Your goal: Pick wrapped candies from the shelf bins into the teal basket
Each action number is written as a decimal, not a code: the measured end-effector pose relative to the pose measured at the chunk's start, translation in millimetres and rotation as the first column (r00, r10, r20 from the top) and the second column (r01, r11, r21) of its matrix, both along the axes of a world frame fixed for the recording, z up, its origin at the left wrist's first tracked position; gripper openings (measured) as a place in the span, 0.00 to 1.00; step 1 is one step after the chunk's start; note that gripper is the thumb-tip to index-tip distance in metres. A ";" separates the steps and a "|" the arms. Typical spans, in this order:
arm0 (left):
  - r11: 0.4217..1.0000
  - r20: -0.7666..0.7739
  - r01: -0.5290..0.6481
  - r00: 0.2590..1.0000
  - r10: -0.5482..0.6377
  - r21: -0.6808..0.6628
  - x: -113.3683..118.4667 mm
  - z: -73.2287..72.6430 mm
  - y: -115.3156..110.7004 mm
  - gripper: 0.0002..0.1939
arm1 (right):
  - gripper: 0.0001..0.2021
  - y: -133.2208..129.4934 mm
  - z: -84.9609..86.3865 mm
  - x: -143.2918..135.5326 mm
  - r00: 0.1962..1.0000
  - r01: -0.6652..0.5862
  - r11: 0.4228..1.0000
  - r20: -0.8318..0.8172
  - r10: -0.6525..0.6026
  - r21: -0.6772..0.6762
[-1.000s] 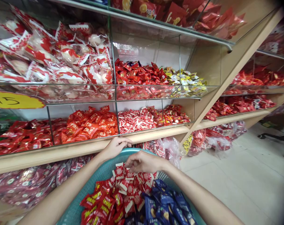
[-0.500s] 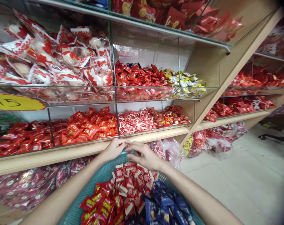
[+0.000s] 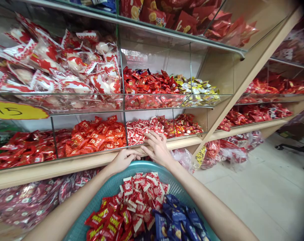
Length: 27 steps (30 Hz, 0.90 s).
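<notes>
My right hand is open, fingers apart. Its fingertips reach over the wooden shelf lip in front of small red-and-white wrapped candies on the lower shelf. Beside it, my left hand lies with fingers stretched out along the wooden shelf lip, and no object shows in it. Below both hands is a teal plastic basket. Inside it are red-and-cream wrapped candies, red packets with yellow lettering and dark blue packets. My forearms extend over the basket's sides.
Glass dividers split the shelves; orange-red candies fill the bin left of my hands. Above are bagged red-and-white sweets and a yellow price tag. Plastic bags of goods sit beneath the shelf. Tiled floor lies right.
My right hand has moved up and away from my left hand, from above the basket rim to the shelf lip, its fingers spreading. The left hand has hardly moved.
</notes>
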<state>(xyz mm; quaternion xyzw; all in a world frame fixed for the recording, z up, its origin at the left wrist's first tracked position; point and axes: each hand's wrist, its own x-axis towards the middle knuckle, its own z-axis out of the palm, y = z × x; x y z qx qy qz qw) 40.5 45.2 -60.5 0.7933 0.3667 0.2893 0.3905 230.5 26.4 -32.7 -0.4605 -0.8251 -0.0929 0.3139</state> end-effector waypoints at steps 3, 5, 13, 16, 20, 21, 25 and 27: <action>1.000 0.005 0.004 1.000 -0.004 0.004 0.1 -0.6 0.5 0.16 | 0.16 1.7 -2.1 0.9 1.000 0.009 1.000 0.005 -0.009 -0.002; 1.000 0.006 0.010 1.000 -0.010 0.011 0.1 -1.2 0.4 0.16 | 0.18 1.4 -2.6 2.3 1.000 0.013 1.000 -0.004 -0.013 -0.007; 0.999 0.031 -0.009 0.999 0.010 -0.032 0.3 -0.5 -1.0 0.15 | 0.19 -11.6 4.8 12.2 0.993 -0.048 0.998 -0.110 0.044 -0.036; 0.999 0.037 -0.002 0.999 0.003 -0.032 0.5 1.4 -0.8 0.15 | 0.20 -19.1 9.7 15.2 0.982 -0.095 0.995 -0.169 0.088 -0.029; 1.000 0.042 0.006 0.999 -0.005 -0.020 0.4 1.3 -0.2 0.15 | 0.21 -29.1 17.6 16.8 0.959 -0.163 0.986 -0.238 0.153 -0.021; 1.000 0.041 0.009 0.999 -0.009 -0.013 0.3 0.9 -0.1 0.15 | 0.20 -31.7 20.5 17.1 0.951 -0.186 0.982 -0.258 0.172 -0.034; 1.000 0.026 0.001 1.000 -0.002 0.023 0.2 0.1 0.1 0.15 | 0.13 -42.4 34.3 18.5 0.891 -0.339 0.931 -0.364 0.271 -0.136; 0.999 0.010 -0.015 1.000 0.015 0.036 0.5 0.5 0.0 0.15 | 0.12 -46.3 39.7 19.0 0.860 -0.417 0.889 -0.400 0.318 -0.190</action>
